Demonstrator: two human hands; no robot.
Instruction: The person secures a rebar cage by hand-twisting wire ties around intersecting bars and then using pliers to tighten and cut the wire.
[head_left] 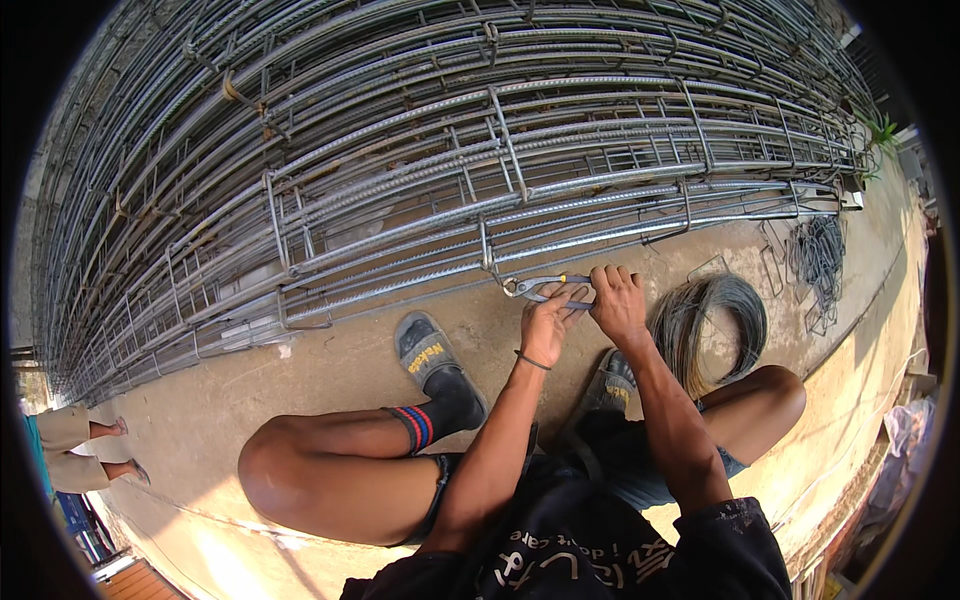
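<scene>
My left hand (548, 322) and my right hand (617, 300) are both closed on the yellow-handled pliers (537, 287). The pliers' jaws sit at a joint low on the steel rebar cage (400, 190), where a stirrup crosses a long bar. The two hands touch each other just in front of the cage's lowest bars. I squat with both knees spread, feet in slide sandals (425, 350) on the concrete.
A coil of thin tying wire (715, 320) lies on the ground right of my hands. Bent stirrups and dark wire (815, 260) lie farther right. Another person's legs (85, 445) show at the far left edge. The concrete floor (250, 390) slopes away on both sides.
</scene>
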